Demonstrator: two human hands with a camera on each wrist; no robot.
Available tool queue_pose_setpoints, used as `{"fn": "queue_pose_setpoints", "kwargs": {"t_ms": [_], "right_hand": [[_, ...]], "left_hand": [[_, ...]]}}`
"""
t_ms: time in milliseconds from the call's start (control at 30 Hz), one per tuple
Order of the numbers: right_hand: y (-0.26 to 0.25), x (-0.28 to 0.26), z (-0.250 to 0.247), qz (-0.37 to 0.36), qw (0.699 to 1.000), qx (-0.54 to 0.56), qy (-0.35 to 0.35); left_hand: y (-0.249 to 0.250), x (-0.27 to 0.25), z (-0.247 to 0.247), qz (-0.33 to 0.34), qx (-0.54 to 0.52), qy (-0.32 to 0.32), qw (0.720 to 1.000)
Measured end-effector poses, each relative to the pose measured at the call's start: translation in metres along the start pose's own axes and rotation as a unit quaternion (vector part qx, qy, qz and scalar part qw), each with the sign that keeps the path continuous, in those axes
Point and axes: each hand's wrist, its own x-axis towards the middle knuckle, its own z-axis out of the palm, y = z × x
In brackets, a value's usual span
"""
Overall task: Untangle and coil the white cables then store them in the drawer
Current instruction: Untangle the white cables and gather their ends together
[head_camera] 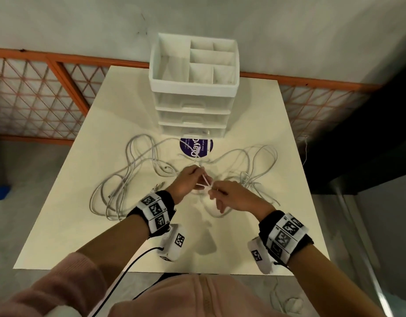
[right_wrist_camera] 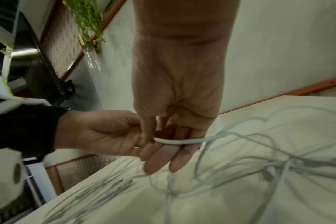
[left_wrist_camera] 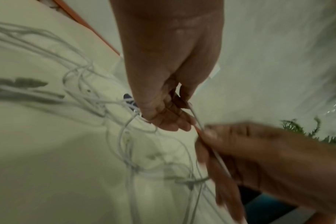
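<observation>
Several tangled white cables (head_camera: 138, 170) sprawl across the cream table (head_camera: 83, 236), with one heap at the left and another at the right (head_camera: 254, 177). Both hands hover over the middle. My left hand (head_camera: 198, 173) pinches a raised strand of white cable (head_camera: 205, 181), and my right hand (head_camera: 214, 193) pinches the same strand just beside it. In the left wrist view the strand (left_wrist_camera: 196, 118) runs from my left hand (left_wrist_camera: 175, 119) into my right hand (left_wrist_camera: 211, 136). In the right wrist view the cable (right_wrist_camera: 175, 141) lies across my right hand (right_wrist_camera: 163, 145), held by the thumb. The white drawer unit (head_camera: 192, 106) stands behind, drawers shut.
A round purple sticker (head_camera: 196, 147) lies on the table in front of the drawer unit. An open organiser tray with compartments (head_camera: 174, 67) tops the unit. An orange lattice rail (head_camera: 48, 88) runs behind the table. A black wire (head_camera: 128, 266) hangs from my left wrist camera.
</observation>
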Motion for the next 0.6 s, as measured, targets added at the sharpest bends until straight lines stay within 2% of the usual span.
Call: {"fn": "queue_pose_setpoints", "kwargs": {"t_ms": [100,200,300,433,533,600], "right_hand": [[0.011,-0.008,-0.023,0.005,0.998,-0.021,-0.062],[0.033,-0.015,-0.054,0.027,0.996,-0.067,-0.050],[0.056,-0.019,-0.084,0.039,0.994,-0.098,-0.020],[0.060,-0.025,-0.112,0.033,0.997,-0.050,0.045],[0.031,-0.023,-0.113,0.001,0.996,-0.003,0.087],[0.002,-0.015,-0.106,-0.037,0.993,-0.030,0.112]], "left_hand": [[0.019,-0.002,-0.019,0.022,-0.112,0.024,0.993],[0.034,-0.002,-0.041,0.031,-0.233,0.079,0.969],[0.040,-0.001,-0.068,0.034,-0.255,0.153,0.954],[0.042,-0.006,-0.094,0.044,-0.218,0.198,0.955],[0.048,-0.013,-0.084,0.059,-0.121,0.161,0.978],[0.056,-0.019,-0.062,0.086,-0.012,0.115,0.990]]}}
